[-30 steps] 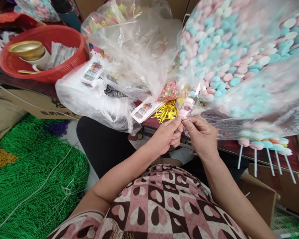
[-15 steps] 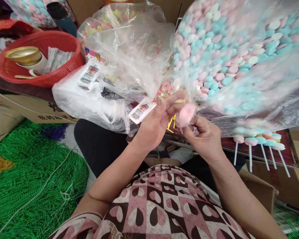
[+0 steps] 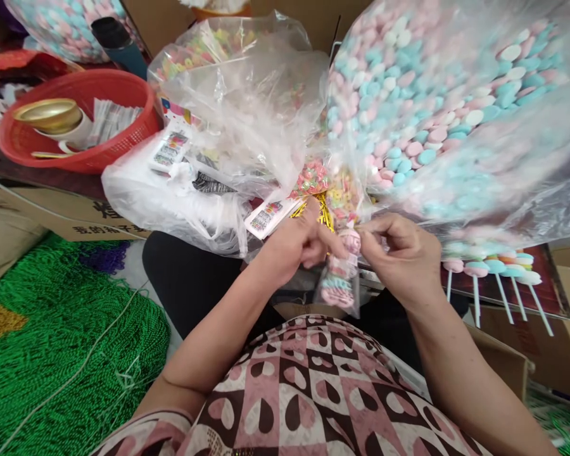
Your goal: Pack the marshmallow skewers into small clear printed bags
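Between my hands hangs a small clear bag (image 3: 339, 290) of pink, white and blue candy. My right hand (image 3: 399, 253) is closed, pinching the bag near its top between thumb and finger. My left hand (image 3: 300, 244) is at the bag's left side with its fingers curled and one finger reaching against the bag. Whether anything is inside those curled fingers is hidden. Gold twist ties (image 3: 322, 208) lie just beyond my left hand, and a stack of printed cards (image 3: 266, 218) is to its left.
A big clear sack of pastel candies (image 3: 422, 136) fills the right side. Candy lollipops (image 3: 498, 269) lie at the table's right edge, sticks overhanging. Bags of ring-shaped candy (image 3: 213, 54) stand in the middle. A red basket (image 3: 137, 139) is at left, green strands (image 3: 76, 342) below.
The candy bag has swung from end-on to hanging down between my hands. My left hand has drawn back and lower, its fingers more curled; my right hand has shifted slightly right.
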Demonstrator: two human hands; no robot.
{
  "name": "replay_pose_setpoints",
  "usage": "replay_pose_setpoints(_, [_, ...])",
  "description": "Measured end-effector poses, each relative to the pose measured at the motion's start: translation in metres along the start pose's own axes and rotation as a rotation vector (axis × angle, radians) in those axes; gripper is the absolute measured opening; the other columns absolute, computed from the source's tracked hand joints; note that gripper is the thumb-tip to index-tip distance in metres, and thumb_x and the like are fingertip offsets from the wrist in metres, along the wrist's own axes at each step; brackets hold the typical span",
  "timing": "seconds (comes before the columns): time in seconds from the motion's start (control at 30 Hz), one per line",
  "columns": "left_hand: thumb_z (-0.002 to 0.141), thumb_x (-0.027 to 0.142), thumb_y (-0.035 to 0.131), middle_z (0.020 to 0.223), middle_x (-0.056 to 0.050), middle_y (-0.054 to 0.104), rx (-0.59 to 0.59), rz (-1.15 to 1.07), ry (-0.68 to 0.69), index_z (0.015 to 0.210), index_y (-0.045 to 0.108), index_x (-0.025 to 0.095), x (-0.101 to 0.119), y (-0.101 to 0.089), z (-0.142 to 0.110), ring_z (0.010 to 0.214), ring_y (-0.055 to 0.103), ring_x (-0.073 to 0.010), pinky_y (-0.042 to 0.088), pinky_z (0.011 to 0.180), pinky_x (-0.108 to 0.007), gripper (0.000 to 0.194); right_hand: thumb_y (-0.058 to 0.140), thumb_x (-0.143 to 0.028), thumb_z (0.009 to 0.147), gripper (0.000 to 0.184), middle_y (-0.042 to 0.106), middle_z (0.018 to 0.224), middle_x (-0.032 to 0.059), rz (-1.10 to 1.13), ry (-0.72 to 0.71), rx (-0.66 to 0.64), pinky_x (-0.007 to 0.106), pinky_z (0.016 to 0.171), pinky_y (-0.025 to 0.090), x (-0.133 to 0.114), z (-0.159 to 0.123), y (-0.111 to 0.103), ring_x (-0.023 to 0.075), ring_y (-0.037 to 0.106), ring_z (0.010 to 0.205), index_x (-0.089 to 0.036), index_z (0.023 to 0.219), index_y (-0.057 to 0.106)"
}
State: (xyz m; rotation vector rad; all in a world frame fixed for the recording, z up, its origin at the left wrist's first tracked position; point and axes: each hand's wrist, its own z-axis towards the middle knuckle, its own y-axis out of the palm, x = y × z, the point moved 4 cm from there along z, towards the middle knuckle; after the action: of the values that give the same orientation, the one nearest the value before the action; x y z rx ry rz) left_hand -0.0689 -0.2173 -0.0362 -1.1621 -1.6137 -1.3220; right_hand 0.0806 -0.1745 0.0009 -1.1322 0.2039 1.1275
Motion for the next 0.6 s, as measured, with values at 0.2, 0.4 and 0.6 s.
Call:
replay_pose_setpoints(0.2, [0.092,0.062,0.046,0.047,0.003,0.047,-0.096,-0.021,0.012,0.066,0.060,0.016,-0.019,0.006,0.003,0.044,0.041,-0.0070,0.033,0.047,-0.022,0.054,0.063,-0.018,0.081,0.011,0.061,0.061,-0.0021,0.128,0.020,-0.103,0.026,0.058,0.043,0.000,-0.007,0.004,0.0128,0.057,0.057,-0.022,0.070,0.065])
replay_pose_setpoints(0.4, [0.078,0.031,0.073,0.086,-0.001,0.064,-0.153,0.023,0.277,0.095,0.064,0.018,0.001,0.019,-0.002,0.077,0.058,-0.0111,0.050,0.076,-0.026,0.023,0.074,-0.036,0.081,0.012,0.072,0.100,0.0042,0.669,0.338,-0.253,0.031,0.082,0.051,0.035,-0.035,0.010,0.0192,0.066,0.091,-0.025,0.076,0.073])
replay_pose_setpoints(0.6, [0.087,0.041,0.063,0.091,-0.008,0.062,-0.368,0.671,0.645,0.100,0.072,0.014,0.005,0.032,-0.019,0.088,0.058,-0.0166,0.047,0.086,-0.030,0.031,0.082,-0.046,0.067,0.025,0.058,0.062,0.0013,0.851,0.728,-0.389,0.026,0.054,0.047,0.055,-0.060,0.000,0.0159,0.054,0.057,-0.024,0.064,0.070])
